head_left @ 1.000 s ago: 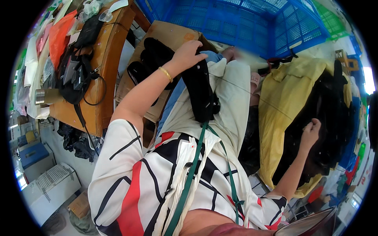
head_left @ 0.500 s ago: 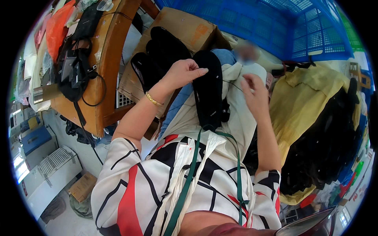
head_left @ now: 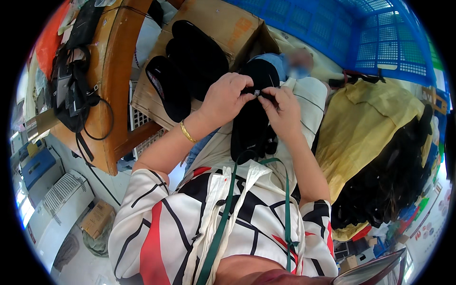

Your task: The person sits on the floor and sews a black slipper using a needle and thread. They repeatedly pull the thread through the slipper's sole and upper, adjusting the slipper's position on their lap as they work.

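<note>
Nearby, black shoes (head_left: 202, 57) on cardboard box (head_left: 223, 21); blue crate (head_left: 304, 28) beyond hands (head_left: 222, 99).

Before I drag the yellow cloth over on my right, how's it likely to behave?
The yellow cloth will probably be floppy, since it hangs in loose creases. It likely won't break or roll, having no rigid shape of its own. It could drag heavily, because it shows on more than one side of the heap of black pieces and may pull some along.
</note>
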Available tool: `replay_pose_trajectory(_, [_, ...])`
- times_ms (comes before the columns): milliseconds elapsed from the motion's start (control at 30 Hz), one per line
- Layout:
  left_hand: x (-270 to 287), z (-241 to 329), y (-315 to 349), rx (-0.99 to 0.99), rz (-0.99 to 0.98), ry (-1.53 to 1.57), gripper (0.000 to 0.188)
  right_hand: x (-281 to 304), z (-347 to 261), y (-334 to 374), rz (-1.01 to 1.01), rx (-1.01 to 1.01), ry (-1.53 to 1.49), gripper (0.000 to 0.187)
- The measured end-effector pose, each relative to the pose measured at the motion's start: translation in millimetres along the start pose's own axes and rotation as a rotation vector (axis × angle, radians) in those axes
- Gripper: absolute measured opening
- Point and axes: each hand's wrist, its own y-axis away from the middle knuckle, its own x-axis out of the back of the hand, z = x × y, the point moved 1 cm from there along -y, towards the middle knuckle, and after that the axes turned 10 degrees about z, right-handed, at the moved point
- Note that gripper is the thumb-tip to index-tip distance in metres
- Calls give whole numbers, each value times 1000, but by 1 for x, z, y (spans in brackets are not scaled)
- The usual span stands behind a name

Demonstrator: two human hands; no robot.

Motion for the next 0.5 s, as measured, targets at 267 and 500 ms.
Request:
replay_pose_trajectory(267, [0, -6, 1, -10, -58, 80, 17, -10, 3, 7, 69, 12, 12, 18])
replay_pose_trajectory(500, [-1, -12, -7, 155, -173, 184, 17, -1, -4, -3, -121, -258, -55, 29])
